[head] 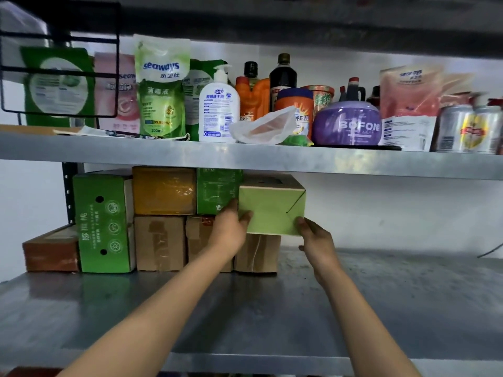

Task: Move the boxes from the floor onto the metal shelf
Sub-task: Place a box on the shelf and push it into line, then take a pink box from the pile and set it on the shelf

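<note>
- The pale box (269, 210) is sitting on a brown carton (257, 253) near the back edge of the lower shelf (381, 295), at the right end of the stacked row; going on top is likely saving shelf floor for further boxes.
- The left hand (231, 229) is pressing the box's left face, thumb lying across the front; the fingers are running into the gap beside the green box (217, 191), so I cannot tell how far they are curling.
- The right hand (317, 240) is gripping the lower right corner of the pale box, fingers underneath it and hidden, thumb on the front.
- Holding opposite sides is probably squaring it up over the carton, which looks narrower than the box.
- The box is fitting just under the upper shelf (245, 156), so headroom is looking tight.
- To the left, the row is packing tightly: the tall green box (103, 224) is standing on end, an orange-brown box (163, 190) is lying on a taped carton (160, 243), and a red-brown box (50, 250) is closing the left end.
- The right half of the lower shelf is offering room for more.
</note>
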